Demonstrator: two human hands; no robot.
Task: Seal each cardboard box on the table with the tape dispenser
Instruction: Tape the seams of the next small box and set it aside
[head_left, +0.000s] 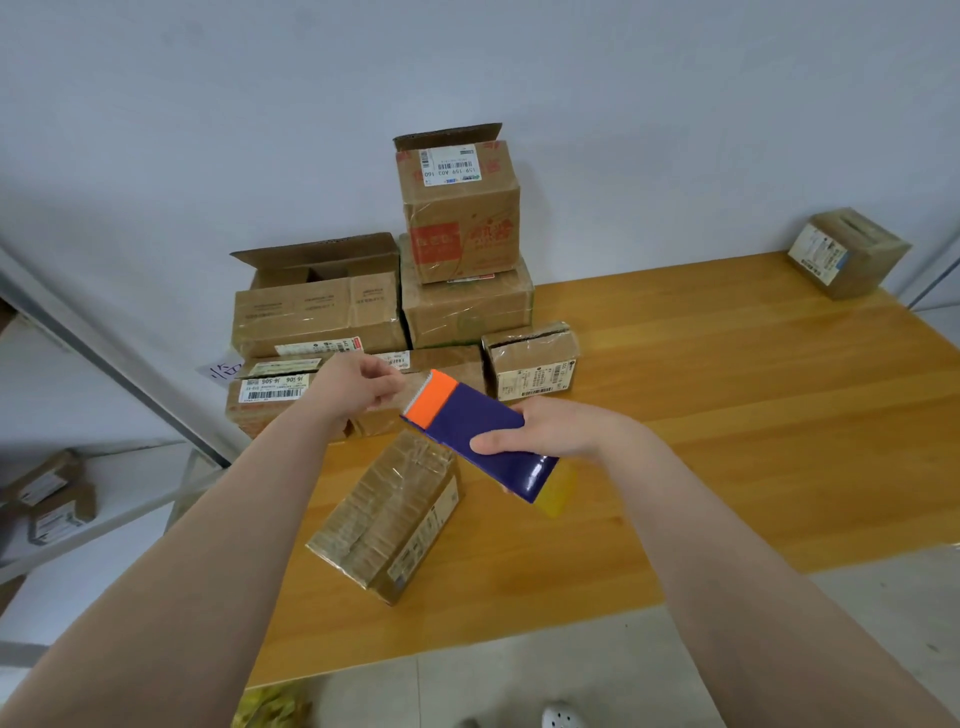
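Note:
My right hand (558, 431) grips a purple tape dispenser (480, 434) with an orange front end, held in the air above the wooden table (727, 415). My left hand (358, 387) is at the dispenser's orange toothed end with its fingers curled; whether it pinches tape there cannot be told. Below the dispenser a small cardboard box (387, 514) lies on the table at an angle, its top covered in clear tape. At the back stands a pile of cardboard boxes (395, 322), and the top one (460, 208) has a raised flap.
A large box (317, 306) at the back left stands with its flaps open. A small taped box (532, 361) sits beside the pile. Another box (847, 252) rests at the table's far right corner. A white shelf (104, 488) with more boxes is on the left.

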